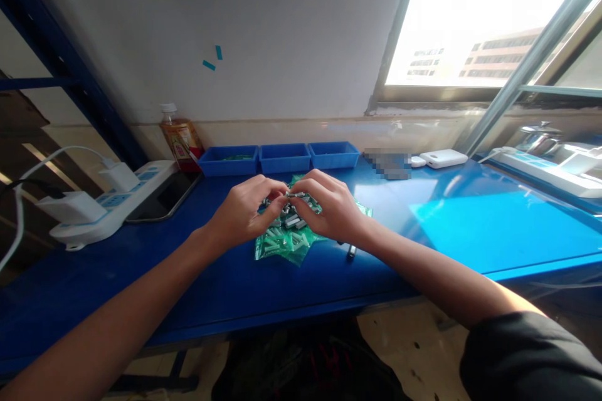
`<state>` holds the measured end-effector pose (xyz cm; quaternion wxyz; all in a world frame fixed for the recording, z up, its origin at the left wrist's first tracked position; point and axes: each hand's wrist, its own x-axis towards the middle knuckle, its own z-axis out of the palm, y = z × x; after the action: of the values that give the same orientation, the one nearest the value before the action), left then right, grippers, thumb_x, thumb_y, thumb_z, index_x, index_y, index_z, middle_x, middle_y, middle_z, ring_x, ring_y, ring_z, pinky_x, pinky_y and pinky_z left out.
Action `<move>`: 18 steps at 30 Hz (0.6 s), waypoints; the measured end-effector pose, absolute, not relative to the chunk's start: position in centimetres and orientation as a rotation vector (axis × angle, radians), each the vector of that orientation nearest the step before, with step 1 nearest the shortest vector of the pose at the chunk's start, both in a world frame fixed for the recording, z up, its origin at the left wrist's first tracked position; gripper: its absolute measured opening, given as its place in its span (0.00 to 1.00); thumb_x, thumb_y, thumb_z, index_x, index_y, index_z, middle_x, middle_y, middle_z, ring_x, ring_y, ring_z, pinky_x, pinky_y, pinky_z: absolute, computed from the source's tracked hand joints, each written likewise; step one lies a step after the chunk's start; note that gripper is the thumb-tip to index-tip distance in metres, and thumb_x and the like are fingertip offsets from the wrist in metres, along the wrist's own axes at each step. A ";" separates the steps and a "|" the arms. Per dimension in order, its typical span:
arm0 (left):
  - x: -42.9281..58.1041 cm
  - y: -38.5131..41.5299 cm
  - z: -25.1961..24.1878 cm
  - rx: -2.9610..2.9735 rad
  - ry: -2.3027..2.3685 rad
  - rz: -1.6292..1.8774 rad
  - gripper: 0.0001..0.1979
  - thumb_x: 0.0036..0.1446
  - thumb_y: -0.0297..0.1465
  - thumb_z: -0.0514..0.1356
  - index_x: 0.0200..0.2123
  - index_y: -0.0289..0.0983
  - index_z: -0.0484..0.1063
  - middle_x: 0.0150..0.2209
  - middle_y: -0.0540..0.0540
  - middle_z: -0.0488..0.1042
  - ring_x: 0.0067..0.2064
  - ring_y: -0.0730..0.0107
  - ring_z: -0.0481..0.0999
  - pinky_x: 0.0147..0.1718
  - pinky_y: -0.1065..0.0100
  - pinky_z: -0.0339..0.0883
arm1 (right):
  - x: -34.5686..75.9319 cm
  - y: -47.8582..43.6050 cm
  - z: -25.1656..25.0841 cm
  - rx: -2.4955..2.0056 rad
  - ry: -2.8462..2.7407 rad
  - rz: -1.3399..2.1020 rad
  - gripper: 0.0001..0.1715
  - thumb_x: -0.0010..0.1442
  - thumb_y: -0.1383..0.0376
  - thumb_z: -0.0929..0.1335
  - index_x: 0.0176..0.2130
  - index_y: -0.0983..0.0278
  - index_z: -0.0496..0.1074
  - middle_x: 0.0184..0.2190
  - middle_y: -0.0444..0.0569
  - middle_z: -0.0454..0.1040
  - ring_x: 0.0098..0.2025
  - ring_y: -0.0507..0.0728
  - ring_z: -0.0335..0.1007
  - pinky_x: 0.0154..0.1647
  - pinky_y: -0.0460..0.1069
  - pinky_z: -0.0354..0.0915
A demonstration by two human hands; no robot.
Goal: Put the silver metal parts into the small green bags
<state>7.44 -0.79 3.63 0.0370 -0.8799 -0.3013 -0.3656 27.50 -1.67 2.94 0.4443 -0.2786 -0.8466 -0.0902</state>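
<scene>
My left hand (247, 210) and my right hand (333, 207) meet over the middle of the blue table, thumbs and fingers pinched together. Between their fingertips is a small silvery metal part (295, 194), partly covered by the fingers; its exact kind is too small to tell. Right below them lies a pile of short metal cylinders (292, 222) on green plastic bags (281, 243), which also show small pale pieces inside. One loose metal cylinder (352, 251) rests on the table beneath my right wrist.
Three blue bins (285, 160) line the wall. To the left are a bottle (181, 138), a black phone (164, 200) and a white power strip (117, 200) with plugged chargers. At the right sit a white box (443, 158), a blue sheet (508, 225) and another power strip (550, 170).
</scene>
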 end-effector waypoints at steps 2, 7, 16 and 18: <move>7.5 -0.9 3.6 -2.698 -0.914 -1.136 0.11 0.58 0.32 0.55 0.44 0.37 0.69 0.34 0.47 0.74 0.35 0.69 0.74 0.38 0.70 0.66 | 27.5 -1.6 2.9 -0.698 -2.081 -0.221 0.08 0.63 0.64 0.62 0.36 0.63 0.68 0.32 0.49 0.70 0.33 0.53 0.65 0.34 0.48 0.62; 7.7 -1.2 3.6 -2.660 -0.861 -1.200 0.12 0.57 0.32 0.57 0.44 0.37 0.68 0.32 0.48 0.74 0.34 0.71 0.74 0.37 0.71 0.67 | 27.4 -1.6 2.9 -0.688 -2.066 -0.226 0.08 0.63 0.64 0.62 0.33 0.64 0.67 0.28 0.48 0.69 0.30 0.52 0.63 0.33 0.48 0.61; 7.9 -1.2 3.5 -2.649 -1.034 -1.233 0.10 0.58 0.35 0.55 0.39 0.36 0.71 0.32 0.47 0.75 0.33 0.70 0.74 0.35 0.70 0.68 | 27.4 -1.9 2.9 -0.693 -2.048 -0.172 0.08 0.61 0.63 0.64 0.41 0.63 0.65 0.32 0.48 0.71 0.34 0.53 0.67 0.36 0.48 0.63; 8.1 -1.4 3.6 -2.647 -1.072 -1.250 0.10 0.59 0.36 0.54 0.38 0.37 0.71 0.32 0.48 0.75 0.32 0.70 0.74 0.35 0.70 0.67 | 27.4 -2.0 2.9 -0.684 -2.061 -0.206 0.07 0.61 0.64 0.64 0.41 0.63 0.65 0.32 0.48 0.71 0.34 0.53 0.67 0.36 0.48 0.63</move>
<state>8.15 -1.36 3.63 0.0118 -0.8490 -0.3438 -0.4010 27.41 -1.98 2.90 0.4621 -0.2780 -0.8380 -0.0836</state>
